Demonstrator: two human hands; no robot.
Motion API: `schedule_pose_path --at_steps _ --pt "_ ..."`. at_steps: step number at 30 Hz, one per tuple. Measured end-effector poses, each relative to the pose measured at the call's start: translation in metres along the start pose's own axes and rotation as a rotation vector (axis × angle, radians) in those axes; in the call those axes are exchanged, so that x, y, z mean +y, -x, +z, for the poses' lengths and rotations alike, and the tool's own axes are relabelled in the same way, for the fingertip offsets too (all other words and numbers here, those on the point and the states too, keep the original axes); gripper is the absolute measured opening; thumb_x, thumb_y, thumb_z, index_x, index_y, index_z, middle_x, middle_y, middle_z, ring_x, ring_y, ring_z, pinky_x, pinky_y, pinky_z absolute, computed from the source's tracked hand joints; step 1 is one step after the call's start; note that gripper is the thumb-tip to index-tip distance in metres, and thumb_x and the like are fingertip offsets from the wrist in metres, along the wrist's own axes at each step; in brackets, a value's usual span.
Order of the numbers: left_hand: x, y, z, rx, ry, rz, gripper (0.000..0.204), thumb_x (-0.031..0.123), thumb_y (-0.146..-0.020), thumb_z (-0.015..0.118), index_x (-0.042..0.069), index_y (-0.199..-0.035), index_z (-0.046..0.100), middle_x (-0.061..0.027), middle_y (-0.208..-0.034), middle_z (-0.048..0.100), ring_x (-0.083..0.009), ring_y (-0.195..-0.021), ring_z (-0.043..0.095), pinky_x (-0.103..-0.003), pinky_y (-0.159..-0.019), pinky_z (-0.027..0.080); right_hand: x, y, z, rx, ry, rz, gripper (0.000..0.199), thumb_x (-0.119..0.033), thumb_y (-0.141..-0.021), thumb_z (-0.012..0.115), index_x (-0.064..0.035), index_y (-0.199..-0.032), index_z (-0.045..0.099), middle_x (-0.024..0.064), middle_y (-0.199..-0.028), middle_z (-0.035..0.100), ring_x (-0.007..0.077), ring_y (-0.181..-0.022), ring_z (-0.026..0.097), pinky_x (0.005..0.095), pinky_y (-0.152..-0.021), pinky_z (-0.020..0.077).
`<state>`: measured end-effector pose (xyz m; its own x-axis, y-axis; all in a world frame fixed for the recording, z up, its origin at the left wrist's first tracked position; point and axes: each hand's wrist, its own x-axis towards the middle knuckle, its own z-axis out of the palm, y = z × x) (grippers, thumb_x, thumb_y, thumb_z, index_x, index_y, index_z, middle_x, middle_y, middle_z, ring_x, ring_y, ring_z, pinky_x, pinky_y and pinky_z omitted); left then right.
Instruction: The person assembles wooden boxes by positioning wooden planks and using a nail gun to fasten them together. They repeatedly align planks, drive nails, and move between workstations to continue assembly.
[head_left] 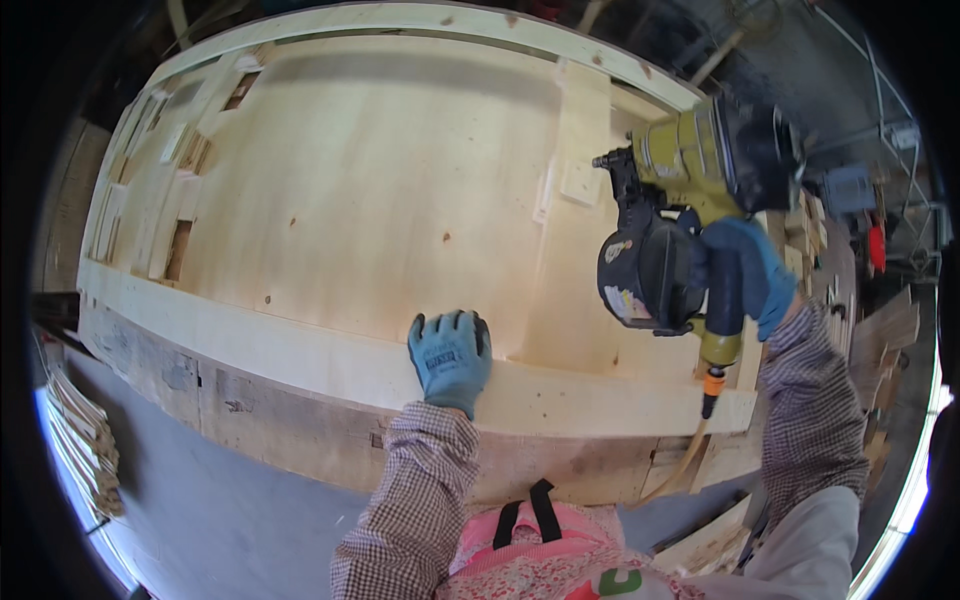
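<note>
My right hand (762, 272), in a blue glove, is closed around the grip of a yellow-green and black coil nail gun (690, 170). It holds the tool raised above the right end of a large pale wooden panel (400, 180), with the nose pointing left. From the base of the grip an air hose (690, 460) with an orange fitting hangs down. My left hand (450, 362), gloved too, rests on the near wooden rail (300, 335) of the panel. Its fingers are slightly apart and reach onto the sheet, and I see nothing held in them.
The panel lies on a long wooden support (300, 425). Short wood blocks (185, 148) sit between boards at its left end. Stacked strips (85, 440) stand on the floor at left. More lumber (885, 335) lies at right, and boards (710, 540) lie low near me.
</note>
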<state>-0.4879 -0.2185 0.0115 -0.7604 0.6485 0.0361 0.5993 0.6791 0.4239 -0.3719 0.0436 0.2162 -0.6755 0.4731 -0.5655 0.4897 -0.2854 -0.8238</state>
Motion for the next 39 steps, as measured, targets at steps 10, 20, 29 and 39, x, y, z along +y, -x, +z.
schedule_pose_path --at_steps 10,20,29,39 --pt "-0.004 0.009 0.013 0.171 -0.021 0.102 0.02 0.023 -0.079 0.054 0.015 -0.095 0.06 -0.0042 -0.098 0.06 -0.0211 -0.093 0.054 -0.04 -0.094 0.032 0.098 0.253 -0.135 0.195 -0.248 -0.041 0.02 0.002 -0.079 0.053 0.0031 -0.099 0.047 0.0181 -0.095 0.052 0.0237 -0.079 0.059 0.0326 -0.07 0.0505" --pt "0.238 0.067 0.087 0.219 0.01 0.454 0.038 0.021 -0.075 0.058 0.014 -0.111 0.052 -0.0091 -0.116 0.049 -0.0295 -0.113 0.039 -0.046 -0.099 0.023 0.207 0.398 -0.295 0.388 0.942 -0.405 0.018 -0.002 -0.073 0.059 0.0015 -0.09 0.055 0.0121 -0.077 0.057 0.0251 -0.066 0.058 0.0331 -0.06 0.0475" --pt "0.324 0.081 0.148 -0.113 -0.094 0.058 0.031 0.03 -0.082 0.049 0.01 -0.104 0.056 -0.0071 -0.107 0.056 -0.0235 -0.104 0.048 -0.043 -0.099 0.026 0.182 0.333 -0.393 0.303 0.77 -0.2 0.025 -0.008 -0.061 0.065 -0.0006 -0.084 0.059 0.0096 -0.074 0.058 0.0267 -0.067 0.057 0.0367 -0.068 0.0436" --pt "0.329 0.08 0.149 -0.167 -0.102 0.019 0.031 0.028 -0.082 0.049 0.01 -0.105 0.057 -0.0078 -0.105 0.057 -0.0231 -0.101 0.051 -0.041 -0.098 0.028 0.149 0.147 -0.442 0.078 0.84 -0.929 0.028 -0.005 -0.074 0.06 0.0002 -0.1 0.051 0.0149 -0.098 0.052 0.026 -0.09 0.053 0.033 -0.079 0.0439"
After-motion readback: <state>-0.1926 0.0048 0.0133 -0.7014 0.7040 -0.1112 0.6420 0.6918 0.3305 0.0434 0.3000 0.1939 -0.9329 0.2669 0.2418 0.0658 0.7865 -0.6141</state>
